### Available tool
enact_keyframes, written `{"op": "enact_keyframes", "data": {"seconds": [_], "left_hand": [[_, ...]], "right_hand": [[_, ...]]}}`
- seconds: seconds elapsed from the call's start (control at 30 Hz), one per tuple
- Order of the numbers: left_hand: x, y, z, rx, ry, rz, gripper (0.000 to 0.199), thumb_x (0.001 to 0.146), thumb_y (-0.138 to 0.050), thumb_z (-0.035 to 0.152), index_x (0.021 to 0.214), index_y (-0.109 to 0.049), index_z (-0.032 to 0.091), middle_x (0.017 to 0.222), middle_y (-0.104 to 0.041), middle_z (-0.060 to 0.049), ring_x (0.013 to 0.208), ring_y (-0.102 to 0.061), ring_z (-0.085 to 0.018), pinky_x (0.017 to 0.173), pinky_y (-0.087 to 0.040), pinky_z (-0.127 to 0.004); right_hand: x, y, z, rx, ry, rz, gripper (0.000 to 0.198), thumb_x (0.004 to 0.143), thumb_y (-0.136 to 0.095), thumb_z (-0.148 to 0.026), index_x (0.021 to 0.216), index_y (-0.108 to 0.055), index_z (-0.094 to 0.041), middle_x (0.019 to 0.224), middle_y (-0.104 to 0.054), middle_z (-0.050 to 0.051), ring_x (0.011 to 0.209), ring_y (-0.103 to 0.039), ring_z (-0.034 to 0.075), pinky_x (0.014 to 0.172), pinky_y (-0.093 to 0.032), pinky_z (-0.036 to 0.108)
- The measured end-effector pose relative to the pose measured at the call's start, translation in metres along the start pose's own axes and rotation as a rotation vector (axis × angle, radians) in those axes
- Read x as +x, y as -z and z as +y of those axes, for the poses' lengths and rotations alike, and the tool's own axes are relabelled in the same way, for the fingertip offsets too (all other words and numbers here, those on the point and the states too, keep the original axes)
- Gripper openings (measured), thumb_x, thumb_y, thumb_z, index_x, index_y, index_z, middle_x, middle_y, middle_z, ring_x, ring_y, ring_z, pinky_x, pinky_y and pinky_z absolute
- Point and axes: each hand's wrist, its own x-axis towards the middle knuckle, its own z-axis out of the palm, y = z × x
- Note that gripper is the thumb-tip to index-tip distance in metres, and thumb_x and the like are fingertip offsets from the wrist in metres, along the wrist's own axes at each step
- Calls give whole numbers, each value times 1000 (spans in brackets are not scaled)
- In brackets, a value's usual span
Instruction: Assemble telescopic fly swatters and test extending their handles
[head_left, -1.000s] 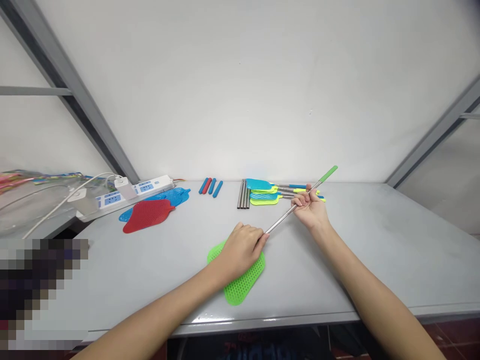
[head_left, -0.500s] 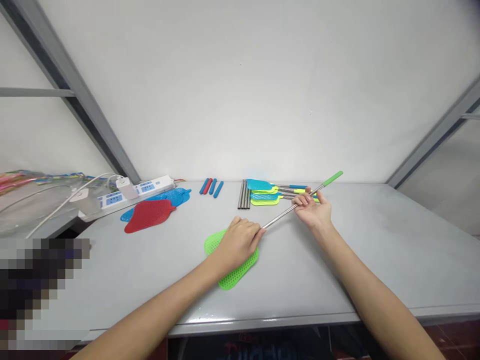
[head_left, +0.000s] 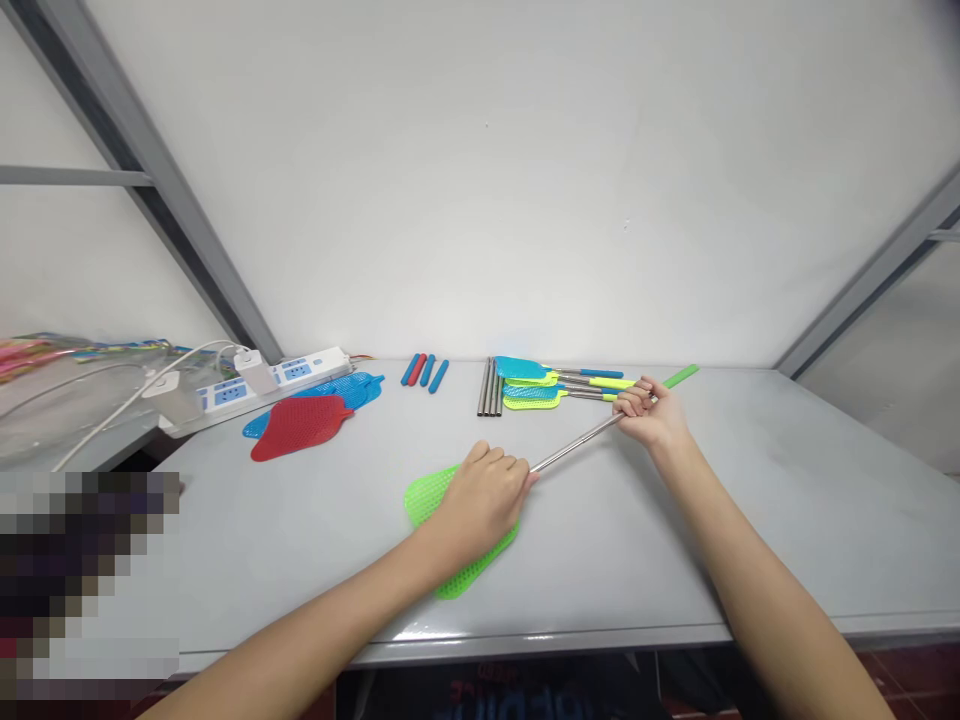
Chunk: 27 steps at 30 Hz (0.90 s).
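A green fly swatter (head_left: 424, 497) with a perforated head, thin metal rod and green grip is held between both hands over the grey table. My left hand (head_left: 486, 495) is closed around the neck, where head and rod meet, and covers part of the head. Farther right, my right hand (head_left: 651, 415) has its fingers wrapped round the rod just below the green grip (head_left: 682, 376). Behind the rod lie several put-together fly swatters (head_left: 521, 372) with blue and yellow heads, partly behind my right hand's fingers.
Several metal tubes (head_left: 490, 388) lie side by side left of the swatter pile. Blue and red grips (head_left: 424, 371) rest near the wall. Red (head_left: 300, 425) and blue swatter heads (head_left: 360, 388) lie at left, before a white power strip (head_left: 311, 368) with chargers and cables.
My right hand has slid up and right along the rod, closer to the green grip, and closed more tightly. The swatter head and my left hand have shifted slightly toward me.
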Motion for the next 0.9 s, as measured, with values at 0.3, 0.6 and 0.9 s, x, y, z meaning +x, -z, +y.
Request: {"op": "enact_keyframes", "data": {"seconds": [0.3,0.6,0.9], "left_hand": [[-8,-9,2,-137,70,-31,35,86,-21,27,60,-42,17,56,-51,0,53,-44,-12,58,-24,-28],[-8,-7,-2,-171,80,-37,35,86,-19,27,58,-38,17,54,-49,1,50,-42,-11,59,-25,-27],[-6,-2,-4,-230,109,-27,36,86,-20,29,55,-34,17,49,-45,2,46,-37,-10,58,-25,-26]], "right_hand": [[1,1,16,9,24,-61,32,75,-35,-15,49,-18,-19,41,-5,-9,32,-5,6,26,-12,19],[0,2,23,91,64,-264,32,77,-35,-16,49,-21,-19,41,-6,-9,31,-8,6,27,-13,19],[-3,4,27,190,61,-279,34,77,-36,-16,48,-19,-19,41,-5,-9,31,-6,7,27,-11,20]]}}
